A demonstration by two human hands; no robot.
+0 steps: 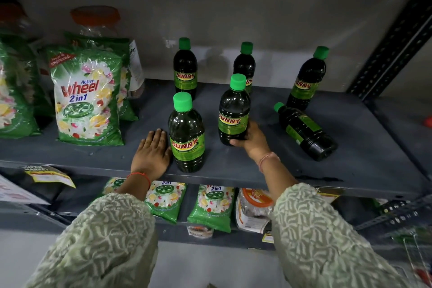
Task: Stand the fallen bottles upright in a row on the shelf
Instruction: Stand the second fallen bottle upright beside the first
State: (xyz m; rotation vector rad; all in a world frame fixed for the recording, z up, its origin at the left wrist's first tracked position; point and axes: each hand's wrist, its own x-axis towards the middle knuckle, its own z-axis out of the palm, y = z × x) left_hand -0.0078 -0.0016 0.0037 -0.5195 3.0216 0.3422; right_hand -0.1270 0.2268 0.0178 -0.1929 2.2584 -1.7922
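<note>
Now | right hand (pixel 251 139) grips upright bottle (pixel 233 112) | fallen bottle (pixel 306 132) lying

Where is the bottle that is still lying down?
The fallen bottle lies on its side on the shelf, to the right of the right hand, in front of the far-right upright bottle.

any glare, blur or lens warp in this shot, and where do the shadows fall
Head view: wide-angle warp bends the shelf edge and the right upright; small glints on the front bottle; soft bottle shadows on the back wall; the jar at the back left and the lower-right corner are blurred; the bottle held by the right hand is sharp.
</note>
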